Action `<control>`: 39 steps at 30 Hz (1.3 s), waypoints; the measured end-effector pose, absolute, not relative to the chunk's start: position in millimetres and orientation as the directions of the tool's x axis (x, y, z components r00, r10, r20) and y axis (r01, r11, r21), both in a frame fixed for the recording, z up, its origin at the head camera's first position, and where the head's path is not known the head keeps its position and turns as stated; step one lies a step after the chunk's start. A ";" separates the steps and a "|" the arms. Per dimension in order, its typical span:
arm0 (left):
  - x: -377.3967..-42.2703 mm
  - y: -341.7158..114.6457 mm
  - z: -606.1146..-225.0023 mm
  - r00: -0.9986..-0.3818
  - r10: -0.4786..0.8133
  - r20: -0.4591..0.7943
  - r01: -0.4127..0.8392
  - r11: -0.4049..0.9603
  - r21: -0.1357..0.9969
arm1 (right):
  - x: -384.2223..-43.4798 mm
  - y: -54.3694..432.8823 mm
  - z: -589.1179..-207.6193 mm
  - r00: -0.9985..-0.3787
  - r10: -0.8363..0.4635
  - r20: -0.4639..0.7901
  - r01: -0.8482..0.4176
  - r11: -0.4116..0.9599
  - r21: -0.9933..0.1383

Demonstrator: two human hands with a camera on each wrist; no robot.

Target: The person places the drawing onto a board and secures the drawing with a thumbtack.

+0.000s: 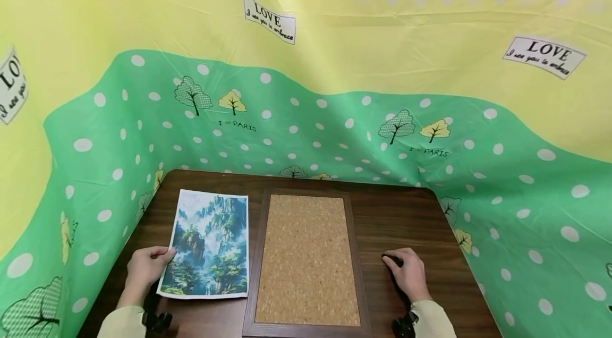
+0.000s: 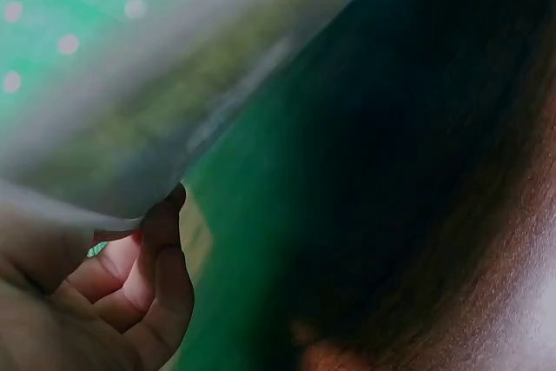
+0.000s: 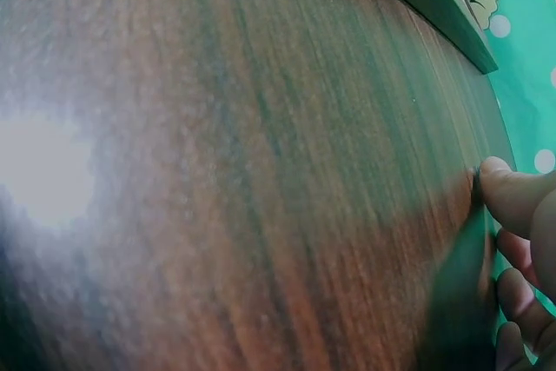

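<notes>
My left hand (image 1: 147, 269) pinches the left edge of a printed landscape sheet (image 1: 210, 245), between thumb and fingers. Misty cliffs, pines and a waterfall fill the print, inside a thin white border. In the left wrist view the sheet (image 2: 156, 119) rises at a slant from the fingers (image 2: 165, 280). Just right of it on the table lies a cork board (image 1: 308, 263) in a dark brown frame, cork side up. Further right, my right hand (image 1: 408, 271) rests on the table with loosely curled fingers, its thumb (image 3: 508, 193) down at the wood; nothing shows in its grasp.
The brown wood-grain table (image 1: 392, 210) has rounded far corners. A green and yellow printed curtain (image 1: 325, 131) closes in the back and both sides. Black straps (image 1: 158, 321) sit on both wrists. Bright glare (image 3: 43, 171) marks the tabletop in the right wrist view.
</notes>
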State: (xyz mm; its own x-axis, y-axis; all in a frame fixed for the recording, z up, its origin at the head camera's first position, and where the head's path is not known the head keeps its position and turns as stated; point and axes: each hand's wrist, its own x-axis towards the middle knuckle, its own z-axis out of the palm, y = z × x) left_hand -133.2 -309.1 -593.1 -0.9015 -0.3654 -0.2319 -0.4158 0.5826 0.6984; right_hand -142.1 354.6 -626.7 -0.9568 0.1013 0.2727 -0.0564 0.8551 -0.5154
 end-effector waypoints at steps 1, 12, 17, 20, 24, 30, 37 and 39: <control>-132.6 -308.6 -593.4 -0.898 -0.375 -0.230 -0.418 0.566 0.710 | -141.8 354.6 -626.5 -0.959 0.108 0.261 -0.045 0.854 -0.519; -130.2 -295.7 -593.6 -0.889 -0.381 -0.252 -0.411 0.425 0.807 | -141.7 355.7 -630.6 -0.945 0.107 0.309 -0.068 0.860 -0.506; -132.1 -282.7 -589.2 -0.906 -0.346 -0.244 -0.378 0.399 0.835 | -141.5 356.2 -631.6 -0.946 0.105 0.307 -0.069 0.859 -0.508; -133.6 -273.4 -587.4 -0.915 -0.315 -0.252 -0.365 0.381 0.850 | -141.5 356.7 -631.7 -0.951 0.109 0.291 -0.059 0.857 -0.512; -135.5 -260.2 -588.3 -0.931 -0.276 -0.240 -0.333 0.371 0.867 | -142.4 356.7 -631.8 -0.957 0.120 0.262 -0.034 0.855 -0.517; -135.7 -235.4 -593.0 -0.949 -0.225 -0.219 -0.291 0.366 0.884 | -142.7 354.9 -629.5 -0.962 0.124 0.245 -0.024 0.852 -0.524; -135.1 -204.0 -596.1 -0.955 -0.213 -0.206 -0.269 0.334 0.903 | -142.4 353.6 -628.1 -0.961 0.119 0.250 -0.033 0.849 -0.528; -135.3 -196.2 -597.4 -0.954 -0.215 -0.206 -0.270 0.329 0.905 | -142.3 353.5 -628.0 -0.961 0.115 0.252 -0.037 0.849 -0.527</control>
State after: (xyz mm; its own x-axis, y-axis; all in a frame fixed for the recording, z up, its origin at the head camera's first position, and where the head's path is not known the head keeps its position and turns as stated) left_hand -135.3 -196.2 -597.4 -0.9545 -0.2152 -0.2064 -0.2699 0.3289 0.9050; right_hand -142.3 353.5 -628.0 -0.9610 0.1147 0.2515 -0.0365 0.8491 -0.5269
